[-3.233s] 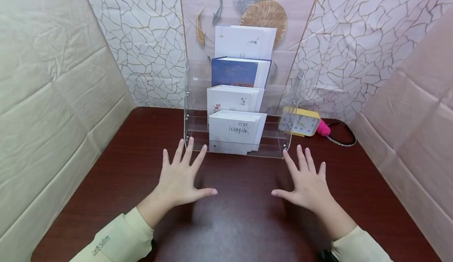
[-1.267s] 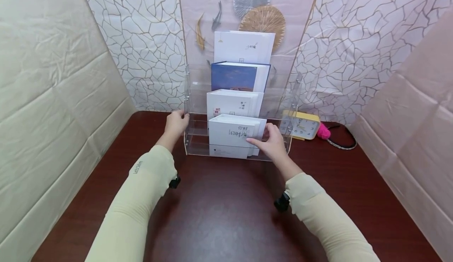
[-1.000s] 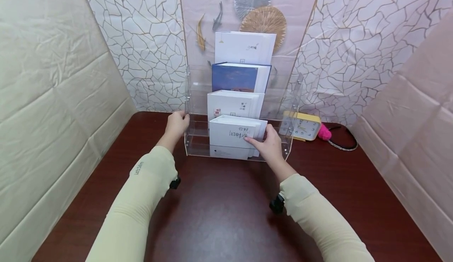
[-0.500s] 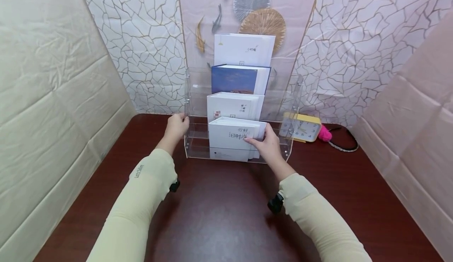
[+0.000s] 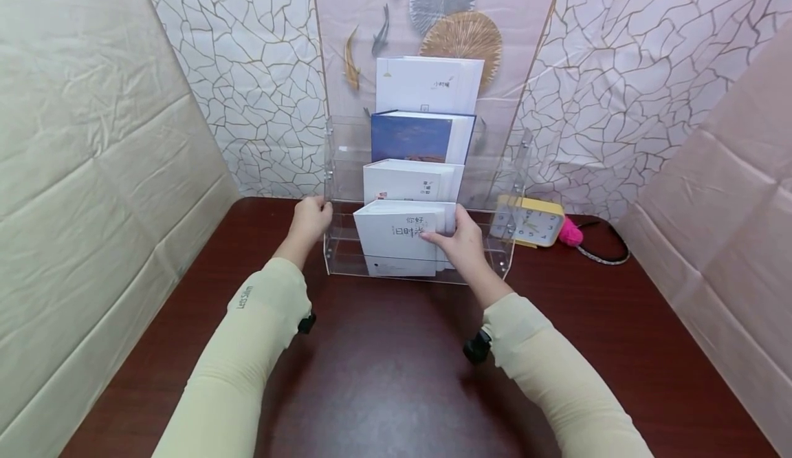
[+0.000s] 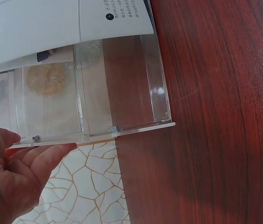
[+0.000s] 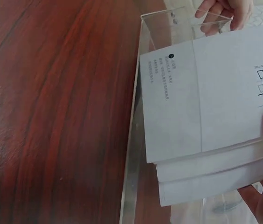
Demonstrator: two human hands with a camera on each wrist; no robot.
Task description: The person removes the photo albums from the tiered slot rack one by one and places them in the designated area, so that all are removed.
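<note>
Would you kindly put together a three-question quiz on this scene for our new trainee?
1. What does the right hand hold? a) the yellow clock, b) the front white book, c) nothing.
2. True or false: the left hand grips the side of the clear rack.
3. Fill in: counting from the front, the blue-covered book is the ____ book.
Key: 1 b; 2 true; 3 third.

Study-like nook, patterned backdrop (image 5: 260,80), beige fabric sides (image 5: 93,176), wood-grain tabletop (image 5: 383,375), racked books (image 5: 401,179), yellow clock (image 5: 535,223)
</note>
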